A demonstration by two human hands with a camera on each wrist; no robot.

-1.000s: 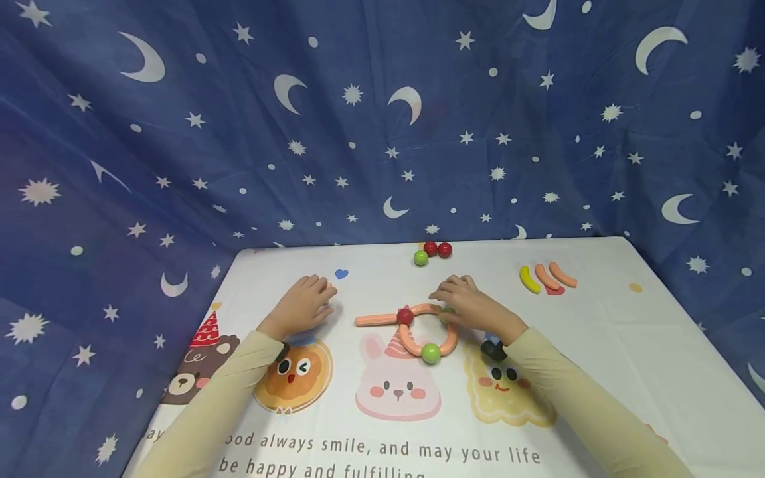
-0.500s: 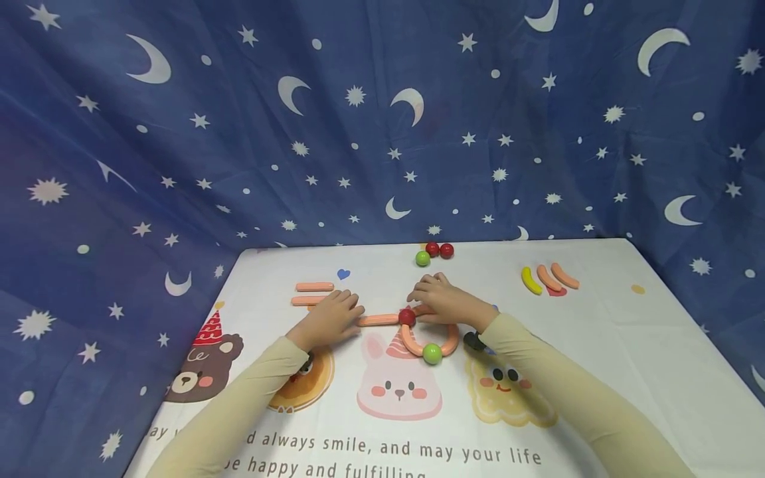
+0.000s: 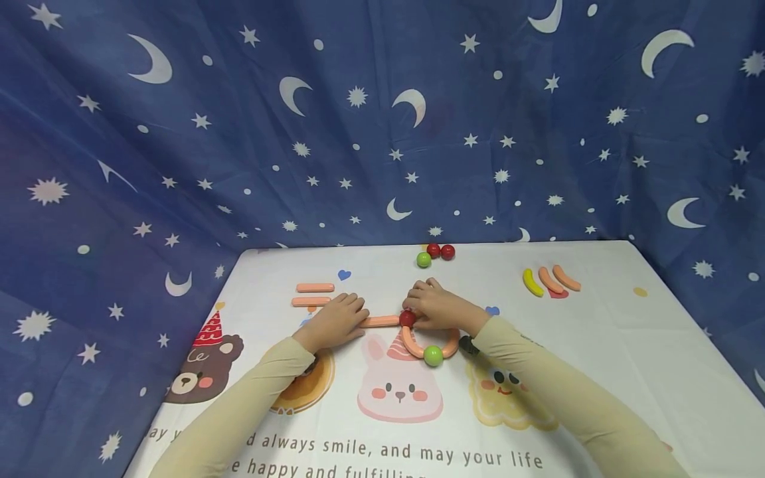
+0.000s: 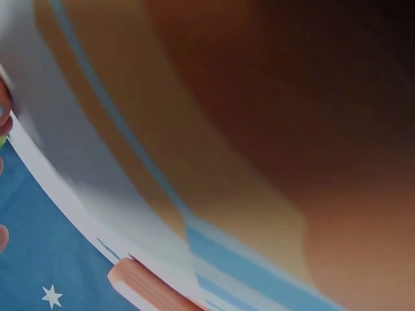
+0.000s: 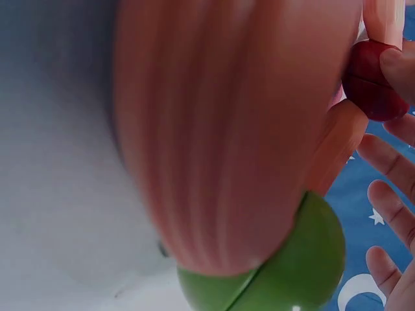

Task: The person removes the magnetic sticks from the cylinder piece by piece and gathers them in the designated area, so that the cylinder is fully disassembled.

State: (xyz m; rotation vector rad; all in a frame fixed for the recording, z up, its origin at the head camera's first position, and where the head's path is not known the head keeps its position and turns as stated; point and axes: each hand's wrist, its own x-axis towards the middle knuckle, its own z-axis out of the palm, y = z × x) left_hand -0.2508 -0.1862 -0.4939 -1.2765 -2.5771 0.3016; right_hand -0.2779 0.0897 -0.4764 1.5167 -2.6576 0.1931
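A ring of curved peach toy rods (image 3: 412,342) joined by balls lies on the table, with a green ball (image 3: 433,356) at its near side. A red ball (image 3: 408,318) joins the ring to a straight peach rod (image 3: 382,321) on its left. My left hand (image 3: 335,323) pinches that rod's left end between thumb and fingers. With thumb and index finger, my right hand (image 3: 441,309) holds the red ball, while its other fingers spread apart in the right wrist view. That hand covers the ring's far side. A large curved rod (image 5: 227,129) and green ball (image 5: 292,259) fill the right wrist view.
Two straight peach rods (image 3: 315,287) lie behind my left hand. At the back edge sit two red balls (image 3: 447,252) and a green ball (image 3: 424,259). Short curved rods, one yellow (image 3: 532,283) and two peach (image 3: 566,278), lie back right. A starry curtain (image 3: 382,133) hangs behind.
My left hand has moved right and nearer, off the two straight rods onto the joined rod's end. My right hand has shifted left along the ring to the red ball.
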